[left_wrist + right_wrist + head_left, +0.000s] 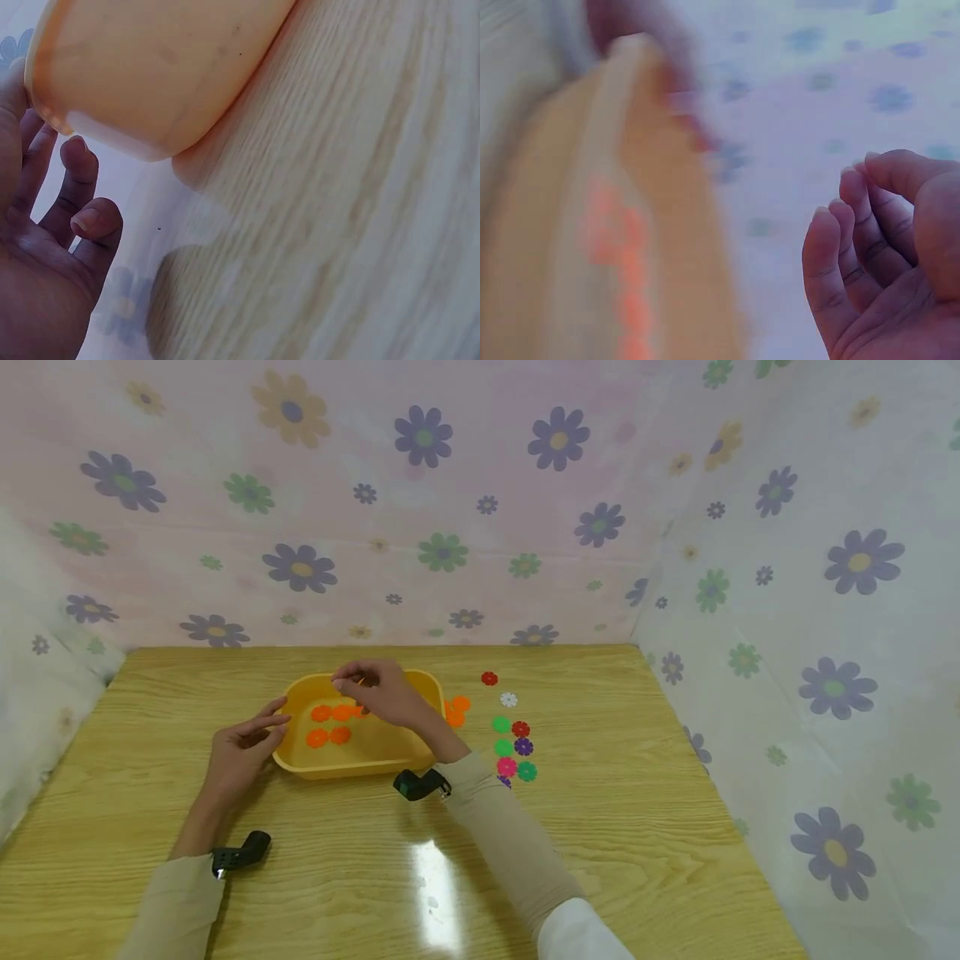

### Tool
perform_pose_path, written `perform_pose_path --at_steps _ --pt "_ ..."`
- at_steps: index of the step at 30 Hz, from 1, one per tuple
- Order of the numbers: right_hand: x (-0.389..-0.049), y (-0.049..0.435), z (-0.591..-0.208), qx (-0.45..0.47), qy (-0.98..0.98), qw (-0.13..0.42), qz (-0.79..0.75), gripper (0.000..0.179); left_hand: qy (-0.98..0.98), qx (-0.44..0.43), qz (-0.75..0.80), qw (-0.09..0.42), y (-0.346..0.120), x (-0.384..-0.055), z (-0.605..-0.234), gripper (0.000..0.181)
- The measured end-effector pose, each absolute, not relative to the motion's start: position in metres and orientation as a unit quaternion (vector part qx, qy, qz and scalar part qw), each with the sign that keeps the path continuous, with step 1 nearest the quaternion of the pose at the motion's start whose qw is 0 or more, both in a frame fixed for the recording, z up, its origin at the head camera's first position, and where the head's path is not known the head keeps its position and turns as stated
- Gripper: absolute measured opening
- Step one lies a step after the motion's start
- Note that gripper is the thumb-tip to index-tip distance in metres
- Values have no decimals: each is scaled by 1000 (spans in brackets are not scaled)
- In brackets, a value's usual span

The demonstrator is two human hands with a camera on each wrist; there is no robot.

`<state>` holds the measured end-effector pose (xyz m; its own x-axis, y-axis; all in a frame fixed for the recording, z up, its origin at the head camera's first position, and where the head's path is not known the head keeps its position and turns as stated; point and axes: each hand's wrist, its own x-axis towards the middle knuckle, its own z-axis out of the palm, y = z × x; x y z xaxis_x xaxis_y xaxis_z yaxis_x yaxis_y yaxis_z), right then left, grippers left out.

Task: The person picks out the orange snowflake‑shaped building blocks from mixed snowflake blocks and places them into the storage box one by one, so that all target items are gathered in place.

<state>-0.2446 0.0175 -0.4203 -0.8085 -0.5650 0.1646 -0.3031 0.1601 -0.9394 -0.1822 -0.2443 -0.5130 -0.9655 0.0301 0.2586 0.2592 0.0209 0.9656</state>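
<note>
A yellow plastic tray (360, 768) sits on the wooden table. Inside lie several orange flower-shaped plastic discs (317, 738) in two rough rows. At the tray's left end my left hand (243, 747) holds the rim, fingertips over the edge. The left wrist view shows the tray's outer wall (165, 75) beside that left hand (52, 232), its lower fingers bent. Over the far middle part of the tray hovers my right hand (386, 693), fingers bent. In the right wrist view the thumb of this right hand (885, 247) meets the fingertips; no object shows between them.
More orange discs (459, 704) lie beside the tray's right end. Further right are a white disc (508, 700), red discs (489, 678), and several green, purple and pink ones, one partly behind the right sleeve. Flower-patterned cloth (442, 510) stands behind the table and at both sides.
</note>
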Motion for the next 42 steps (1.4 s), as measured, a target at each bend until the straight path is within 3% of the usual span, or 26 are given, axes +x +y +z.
perform_pose_path --at_steps 7,12,20,25,35,42 --pt "-253 70 -366 -296 733 -13 -612 18 -735 -99 -664 90 -247 -179 -510 30" --pt "-264 105 -365 -251 766 -54 -589 20 -735 -96 -665 91 -248 -178 -509 29" --pt "-281 141 -450 -122 817 7 -564 24 -713 -103 -687 90 -249 -179 -511 28" --pt "-283 154 -493 -87 852 44 -514 29 -702 -102 -698 92 -247 -180 -513 28" --pt "-283 169 -508 -88 847 95 -515 35 -701 -102 -700 89 -246 -181 -515 27" --pt "-279 171 -511 -91 851 89 -509 32 -710 -96 -691 90 -244 -182 -516 29"
